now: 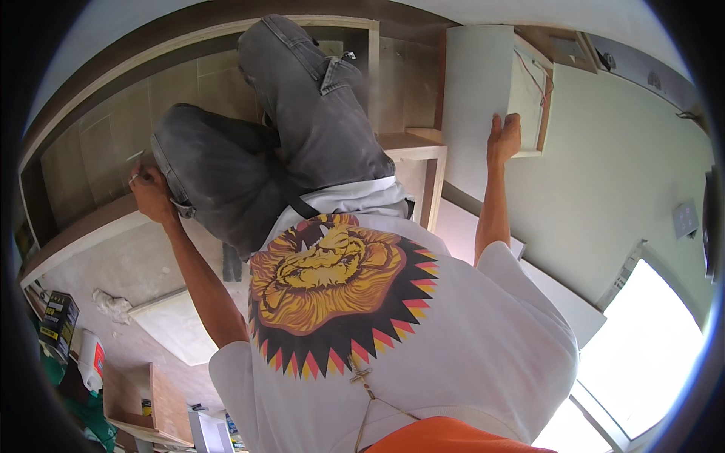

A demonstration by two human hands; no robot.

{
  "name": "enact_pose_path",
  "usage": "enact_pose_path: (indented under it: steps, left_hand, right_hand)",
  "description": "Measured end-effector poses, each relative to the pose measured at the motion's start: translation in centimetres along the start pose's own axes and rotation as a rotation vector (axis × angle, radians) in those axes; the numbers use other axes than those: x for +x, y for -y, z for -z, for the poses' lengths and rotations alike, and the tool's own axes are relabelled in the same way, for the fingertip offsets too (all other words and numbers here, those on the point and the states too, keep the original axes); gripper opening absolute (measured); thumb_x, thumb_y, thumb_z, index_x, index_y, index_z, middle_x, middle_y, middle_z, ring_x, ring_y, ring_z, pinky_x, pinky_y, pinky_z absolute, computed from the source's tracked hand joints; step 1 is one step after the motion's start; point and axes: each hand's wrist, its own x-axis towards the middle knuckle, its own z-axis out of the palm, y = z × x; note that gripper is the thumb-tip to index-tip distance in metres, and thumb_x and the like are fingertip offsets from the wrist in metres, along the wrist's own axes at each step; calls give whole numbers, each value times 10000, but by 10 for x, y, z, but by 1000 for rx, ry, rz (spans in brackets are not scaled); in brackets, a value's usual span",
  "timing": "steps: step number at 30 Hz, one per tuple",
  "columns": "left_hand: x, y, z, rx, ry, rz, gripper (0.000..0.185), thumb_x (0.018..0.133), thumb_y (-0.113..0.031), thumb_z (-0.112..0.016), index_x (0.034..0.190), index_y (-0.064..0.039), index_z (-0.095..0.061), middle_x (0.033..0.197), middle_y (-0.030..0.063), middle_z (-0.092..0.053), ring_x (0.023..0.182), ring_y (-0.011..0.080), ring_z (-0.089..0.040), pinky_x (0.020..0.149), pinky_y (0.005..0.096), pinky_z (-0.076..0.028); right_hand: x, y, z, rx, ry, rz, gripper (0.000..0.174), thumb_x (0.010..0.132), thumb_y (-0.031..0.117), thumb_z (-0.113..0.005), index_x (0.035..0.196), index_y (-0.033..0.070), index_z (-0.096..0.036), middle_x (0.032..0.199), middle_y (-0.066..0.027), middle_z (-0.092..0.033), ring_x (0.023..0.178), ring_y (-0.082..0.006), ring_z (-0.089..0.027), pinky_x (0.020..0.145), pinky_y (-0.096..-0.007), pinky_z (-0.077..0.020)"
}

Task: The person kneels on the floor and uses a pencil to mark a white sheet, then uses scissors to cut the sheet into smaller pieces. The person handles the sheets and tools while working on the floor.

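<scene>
My left hand [150,191] is beside my left knee at a wooden frame rail [85,235], a ring on one finger and the fingers bent. A thin pale stick-like thing [135,156] shows near its fingertips; whether the hand holds it I cannot tell. On the other side, my right hand [504,137] grips the edge of a pale upright panel [476,96], thumb and fingers closed around it. Beside that hand the panel's wood-edged recess [527,107] has loose reddish wires [532,73]. My bent legs in grey trousers [317,113] lie over the wooden framework.
A dark tin [58,320], a white bottle [90,362] and a wooden box [164,405] stand at lower left. A crumpled white cloth [112,306] lies near a pale board [178,328]. At right are a wall switch plate [685,219] and a bright window [645,345].
</scene>
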Motion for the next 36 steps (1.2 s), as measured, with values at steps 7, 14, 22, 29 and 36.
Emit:
enact_pose_path:
  steps: [7, 14, 22, 29, 36]
  left_hand:
    - [0, 3, -5, 6, -3, -12, 364, 898, -298, -551, 1226, -181, -659, 1220, 80, -659, 1022, 317, -672, 812, 444, -544]
    - [-1, -3, 1, -28, -4, -7, 370, 895, -305, -548, 1228, -193, -663, 1233, 69, -657, 1030, 301, -673, 815, 438, -545]
    - [-1, -3, 1, -39, -10, 1, 347, 900, -286, -560, 1217, -198, -670, 1169, 54, -671, 953, 271, -692, 782, 417, -548]
    - [-3, -6, 6, -24, -8, 3, 341, 903, -274, -566, 1222, -205, -663, 1169, 48, -671, 950, 267, -693, 781, 412, -548]
    - [-3, -3, 2, 4, -5, -1, 346, 903, -279, -569, 1230, -206, -658, 1189, 51, -664, 983, 279, -684, 796, 419, -545]
  right_hand:
    - [13, -5, 15, -102, 145, 46, 279, 847, 244, -750, 880, 62, -540, 743, -140, -640, 695, -383, -634, 627, -473, -478]
    - [36, -9, 25, -188, 296, 134, 315, 817, 304, -776, 844, 74, -562, 701, -140, -655, 692, -379, -656, 630, -464, -494]
    - [37, -15, 24, -219, 361, 138, 322, 835, 306, -763, 860, 66, -550, 722, -150, -663, 705, -387, -658, 640, -469, -494]
    - [35, -7, 29, -141, 350, 156, 324, 839, 276, -764, 843, 60, -523, 689, -144, -635, 670, -375, -643, 633, -458, -483]
    - [37, -6, 28, -164, 379, 131, 321, 842, 276, -756, 843, 58, -522, 683, -143, -630, 660, -373, -637, 631, -459, -480]
